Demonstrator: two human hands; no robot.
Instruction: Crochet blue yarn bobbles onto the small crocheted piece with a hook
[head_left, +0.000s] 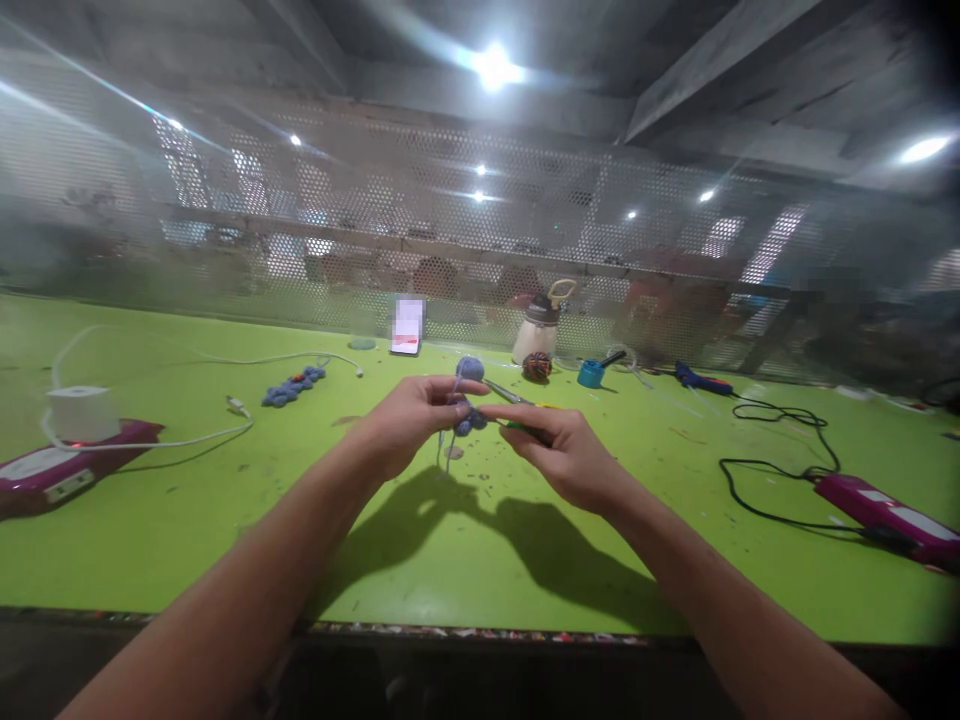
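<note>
Between my hands is a small blue-purple crochet piece [469, 418], with loose yarn ends hanging below it. My left hand [409, 420] pinches its left side between thumb and fingers. Closed around a crochet hook with a green handle [517, 428], my right hand [566, 450] has its index finger stretched to the piece's right edge. Just behind the hands sits a ball of blue-purple yarn [470, 369], a strand running from it to my left fingers. Scissors [510, 392] lie beyond my right hand, partly hidden by it.
On the green table [225, 540] stand a phone [407, 326], a bottle [536, 330], a multicoloured yarn ball [537, 367] and a blue pot [590, 374]. A finished-looking blue crochet strip [294, 386] lies left. Power strips [889, 515] and cables flank both sides; a glue gun [701, 381] lies right.
</note>
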